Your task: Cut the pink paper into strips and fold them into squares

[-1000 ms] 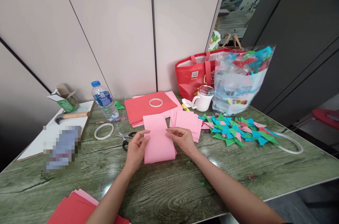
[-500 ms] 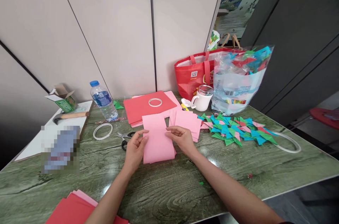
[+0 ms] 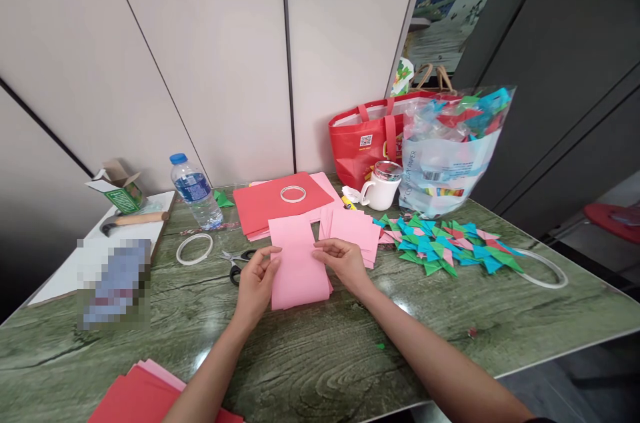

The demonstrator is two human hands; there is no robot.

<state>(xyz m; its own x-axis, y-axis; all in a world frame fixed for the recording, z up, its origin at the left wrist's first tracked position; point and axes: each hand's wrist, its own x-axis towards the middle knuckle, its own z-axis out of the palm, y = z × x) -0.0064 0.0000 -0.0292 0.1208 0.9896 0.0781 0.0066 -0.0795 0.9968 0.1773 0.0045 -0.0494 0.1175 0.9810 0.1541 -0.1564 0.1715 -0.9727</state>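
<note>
A pink paper sheet (image 3: 300,269) is held upright between my two hands, its near part curving over toward me. My left hand (image 3: 257,279) pinches its left edge with thumb and fingers. On the opposite edge, my right hand (image 3: 345,266) pinches the paper the same way. Other pink sheets show under its lower edge. Just right of it lies a stack of pink paper pieces (image 3: 356,229). Black-handled scissors (image 3: 234,269) rest left of my left hand, partly hidden by it. Behind are red sheets (image 3: 265,199) with a roll of narrow tape (image 3: 293,193) on top.
Folded coloured paper pieces (image 3: 440,243) spread at the right beside a white ring (image 3: 550,273). A white mug (image 3: 383,189), red bag (image 3: 350,149) and clear plastic bag (image 3: 445,163) stand behind. Left are a water bottle (image 3: 197,193), tape roll (image 3: 194,249) and hammer (image 3: 140,217). Red paper (image 3: 130,396) lies near me.
Almost nothing differs. Both hands keep their pinch on the pink paper, and the sheet stays in nearly the same place.
</note>
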